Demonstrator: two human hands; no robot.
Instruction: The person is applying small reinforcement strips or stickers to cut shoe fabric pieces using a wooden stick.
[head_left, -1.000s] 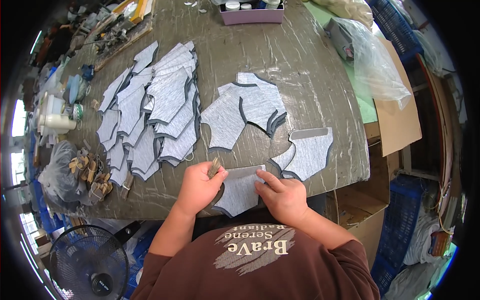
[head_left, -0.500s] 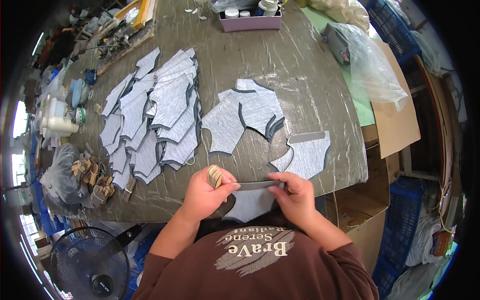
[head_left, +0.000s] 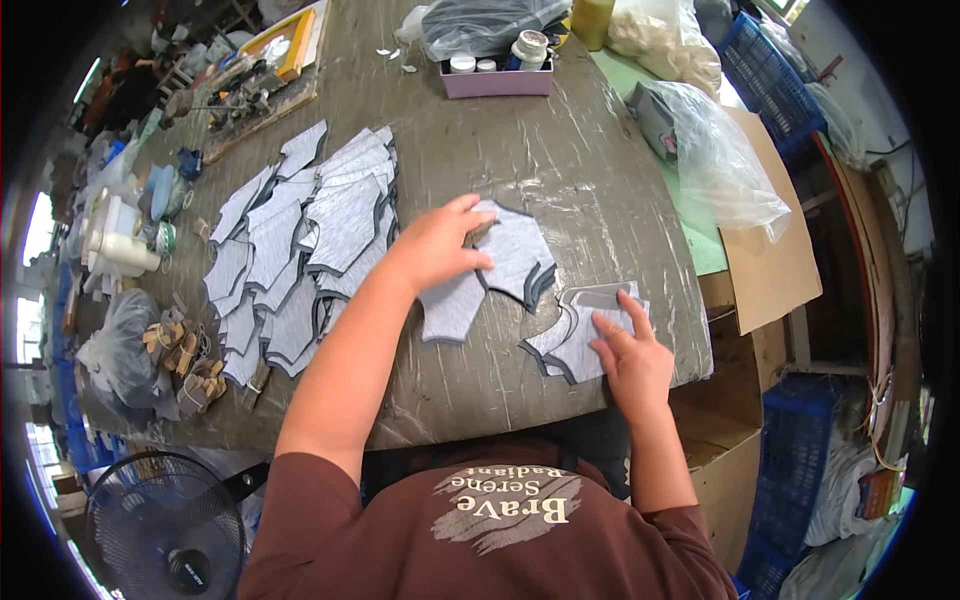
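My left hand (head_left: pixel 440 240) reaches over the middle group of cut pieces, thumb and fingers bent at the left edge of a grey-blue fabric piece (head_left: pixel 518 252) with dark edging. Between those fingers shows a brownish bit of the bundle of tan strips (head_left: pixel 480 234); the rest is hidden by the hand. Another grey-blue piece (head_left: pixel 452 312) lies partly under this hand. To the right, my right hand (head_left: pixel 635 355) rests with fingers spread on a small stack of grey-blue pieces (head_left: pixel 575 352). A darker grey strip (head_left: pixel 600 297) runs along the top piece's far edge.
Overlapping grey-blue pieces (head_left: pixel 275 240) cover the table's left side. Bundles of tan strips (head_left: pixel 200 385) lie by a plastic bag (head_left: pixel 128 345). A purple box (head_left: pixel 497 83) with jars stands at the far side. Cardboard (head_left: pixel 770 220) and clear plastic (head_left: pixel 720 170) flank the right edge; a black fan (head_left: pixel 165 525) stands lower left.
The piece with the grey strip, held by both hands near my body, now lies on the right stack under my right hand. My left hand has moved forward to the middle pieces.
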